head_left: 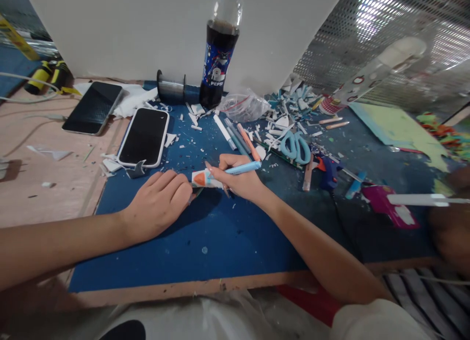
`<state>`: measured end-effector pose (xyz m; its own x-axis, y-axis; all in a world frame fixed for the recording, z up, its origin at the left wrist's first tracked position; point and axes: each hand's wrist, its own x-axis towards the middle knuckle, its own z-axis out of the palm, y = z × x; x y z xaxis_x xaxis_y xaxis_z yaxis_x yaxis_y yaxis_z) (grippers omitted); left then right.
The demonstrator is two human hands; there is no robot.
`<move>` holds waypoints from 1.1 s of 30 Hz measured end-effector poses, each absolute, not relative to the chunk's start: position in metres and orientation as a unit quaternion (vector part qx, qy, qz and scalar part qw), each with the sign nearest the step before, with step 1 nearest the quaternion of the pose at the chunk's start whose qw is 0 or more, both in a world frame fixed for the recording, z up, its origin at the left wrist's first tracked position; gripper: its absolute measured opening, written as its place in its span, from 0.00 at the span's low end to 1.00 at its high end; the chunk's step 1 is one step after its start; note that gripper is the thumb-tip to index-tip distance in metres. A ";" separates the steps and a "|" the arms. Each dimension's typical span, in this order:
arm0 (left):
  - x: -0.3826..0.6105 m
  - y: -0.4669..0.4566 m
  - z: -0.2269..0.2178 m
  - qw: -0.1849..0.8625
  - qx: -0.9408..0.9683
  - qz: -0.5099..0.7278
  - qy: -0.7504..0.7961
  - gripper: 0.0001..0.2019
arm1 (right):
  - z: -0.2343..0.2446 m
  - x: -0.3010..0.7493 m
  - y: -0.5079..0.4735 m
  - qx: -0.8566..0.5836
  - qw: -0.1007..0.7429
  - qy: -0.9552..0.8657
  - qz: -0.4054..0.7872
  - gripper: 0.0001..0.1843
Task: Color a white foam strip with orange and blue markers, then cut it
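Observation:
My right hand grips a light blue marker, its tip end down at a small white piece with an orange patch. My left hand is curled with its knuckles up and pins the left end of that piece just above the blue tabletop. What the piece is made of I cannot make out. Just beyond my right hand lie a white marker, a grey-blue marker and an orange marker, side by side.
Two phones lie at the left. A spool and a Pepsi bottle stand at the back, beside a heap of white and blue scraps. To the right are blue-handled scissors, a glue gun and a magenta object.

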<state>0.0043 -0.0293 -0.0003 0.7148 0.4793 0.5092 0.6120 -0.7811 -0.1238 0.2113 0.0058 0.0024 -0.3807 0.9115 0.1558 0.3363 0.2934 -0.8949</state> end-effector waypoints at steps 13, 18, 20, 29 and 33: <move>0.003 -0.029 -0.001 0.140 -0.916 -0.228 -0.300 0.08 | 0.004 0.211 0.005 -0.419 0.342 -0.741 0.399 0.21; 0.003 -0.029 -0.002 0.140 -0.915 -0.230 -0.301 0.09 | 0.003 0.212 0.004 -0.406 0.339 -0.750 0.397 0.23; 0.003 -0.029 -0.001 0.139 -0.915 -0.231 -0.299 0.09 | 0.003 0.211 0.004 -0.411 0.341 -0.745 0.399 0.22; 0.003 -0.029 -0.001 0.141 -0.914 -0.232 -0.300 0.09 | 0.005 0.210 0.004 -0.412 0.342 -0.743 0.402 0.22; 0.003 -0.029 -0.001 0.135 -0.916 -0.234 -0.296 0.10 | 0.004 0.211 0.004 -0.420 0.341 -0.736 0.406 0.22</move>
